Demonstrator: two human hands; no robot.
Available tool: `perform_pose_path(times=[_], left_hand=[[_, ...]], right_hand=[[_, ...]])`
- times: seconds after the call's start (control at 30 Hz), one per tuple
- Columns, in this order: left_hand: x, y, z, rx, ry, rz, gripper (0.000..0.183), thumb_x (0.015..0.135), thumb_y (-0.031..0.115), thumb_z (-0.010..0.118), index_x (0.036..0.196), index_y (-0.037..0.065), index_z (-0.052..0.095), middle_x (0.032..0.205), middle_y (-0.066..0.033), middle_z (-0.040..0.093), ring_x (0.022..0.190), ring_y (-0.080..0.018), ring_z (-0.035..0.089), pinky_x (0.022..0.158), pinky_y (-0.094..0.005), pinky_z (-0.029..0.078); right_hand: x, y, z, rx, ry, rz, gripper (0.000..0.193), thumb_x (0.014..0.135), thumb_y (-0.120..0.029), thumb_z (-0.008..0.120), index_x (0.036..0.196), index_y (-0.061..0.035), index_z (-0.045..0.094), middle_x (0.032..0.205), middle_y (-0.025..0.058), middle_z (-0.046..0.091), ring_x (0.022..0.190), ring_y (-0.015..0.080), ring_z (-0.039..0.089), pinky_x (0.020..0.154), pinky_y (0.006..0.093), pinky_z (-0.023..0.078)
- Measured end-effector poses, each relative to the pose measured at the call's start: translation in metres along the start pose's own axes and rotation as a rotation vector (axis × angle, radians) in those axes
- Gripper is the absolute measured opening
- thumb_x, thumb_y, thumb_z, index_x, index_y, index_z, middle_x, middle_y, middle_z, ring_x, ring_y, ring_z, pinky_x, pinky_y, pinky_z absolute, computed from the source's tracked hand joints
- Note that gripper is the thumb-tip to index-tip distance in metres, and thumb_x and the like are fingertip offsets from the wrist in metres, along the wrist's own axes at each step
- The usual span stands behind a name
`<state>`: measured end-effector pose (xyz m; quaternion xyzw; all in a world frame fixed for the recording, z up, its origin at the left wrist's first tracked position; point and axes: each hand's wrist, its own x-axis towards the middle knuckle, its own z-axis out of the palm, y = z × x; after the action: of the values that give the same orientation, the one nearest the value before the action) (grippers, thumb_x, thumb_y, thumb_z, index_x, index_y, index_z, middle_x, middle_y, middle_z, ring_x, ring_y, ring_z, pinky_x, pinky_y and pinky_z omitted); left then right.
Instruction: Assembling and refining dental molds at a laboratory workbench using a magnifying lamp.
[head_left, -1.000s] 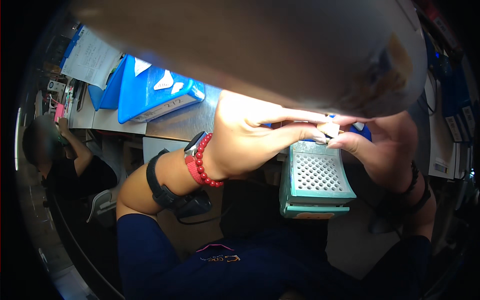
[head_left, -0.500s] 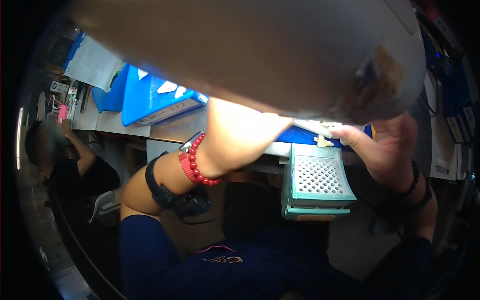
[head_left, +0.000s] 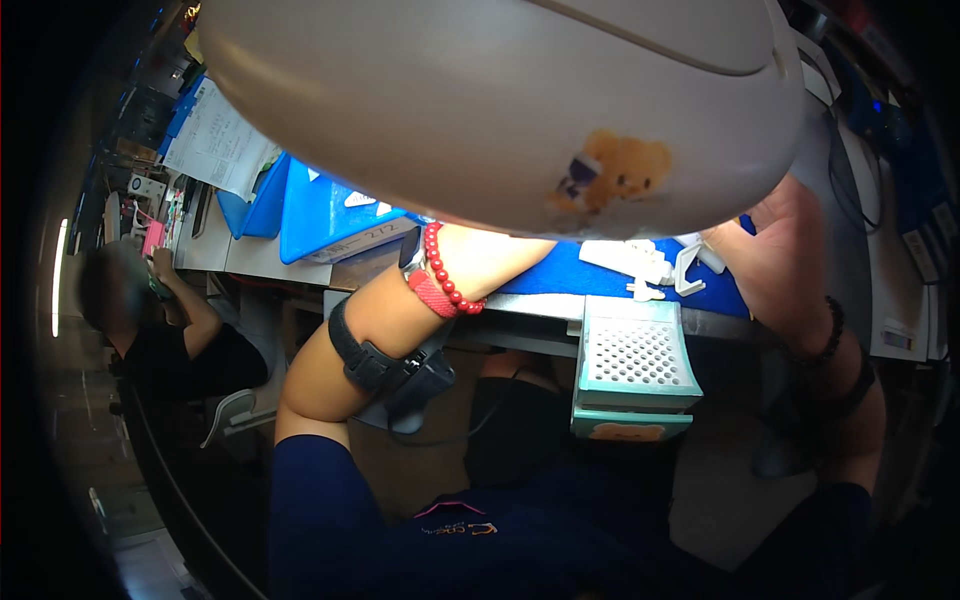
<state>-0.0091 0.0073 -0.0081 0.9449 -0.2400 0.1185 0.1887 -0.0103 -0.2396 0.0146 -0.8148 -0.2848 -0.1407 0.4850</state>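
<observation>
A large pale rounded housing (head_left: 480, 130) with a bear sticker covers the upper middle of the view and hides much of the work beneath. My left hand (head_left: 500, 255) reaches under it, brightly lit; its fingers are hidden. At the right, my right hand (head_left: 780, 265) has its thumb against a white plastic part (head_left: 706, 254), its other fingers largely out of sight. Several white plastic pieces (head_left: 622, 257) lie between my hands on a blue mat (head_left: 560, 275). A bent white piece (head_left: 687, 272) rests near my right thumb.
A pale green box with a perforated white top (head_left: 640, 355) sticks out from the bench's front edge. Blue bins (head_left: 315, 215) holding white parts stand at the left, beside a paper sheet (head_left: 222, 140). Another person (head_left: 180, 330) sits far left. A cable (head_left: 845, 165) runs at the right.
The view has shifted, and the housing's sticker shows more sharply. My right thumb has drawn back from the pieces at the mat's front edge, uncovering the bent white piece.
</observation>
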Motion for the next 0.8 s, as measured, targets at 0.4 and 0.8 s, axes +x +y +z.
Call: perform_pose_path(times=[0.4,0.8], left_hand=[[-0.023,0.0,0.001,-0.48,-0.023,0.075,0.016,0.094,0.007,0.059,0.101,-0.003,0.067,0.084,-0.0069,0.067,0.068,-0.0114,0.059,0.063,-0.0261,0.049],[-0.019,0.025,-0.001,-1.089,-0.148,-0.104,0.02,0.094,0.01,0.058,0.105,-0.004,0.067,0.085,-0.0081,0.068,0.074,-0.0113,0.064,0.071,-0.0258,0.054]], right_hand=[[-0.002,-0.016,-0.001,-0.048,-0.038,-0.104,0.017,0.076,-0.005,0.075,0.088,-0.0018,0.063,0.081,0.007,0.067,0.072,0.0137,0.064,0.067,0.0248,0.05],[-0.006,-0.017,0.004,-0.002,-0.135,-0.141,0.017,0.075,-0.001,0.075,0.09,-0.0014,0.066,0.082,0.0078,0.068,0.07,0.0131,0.064,0.063,0.0239,0.051]])
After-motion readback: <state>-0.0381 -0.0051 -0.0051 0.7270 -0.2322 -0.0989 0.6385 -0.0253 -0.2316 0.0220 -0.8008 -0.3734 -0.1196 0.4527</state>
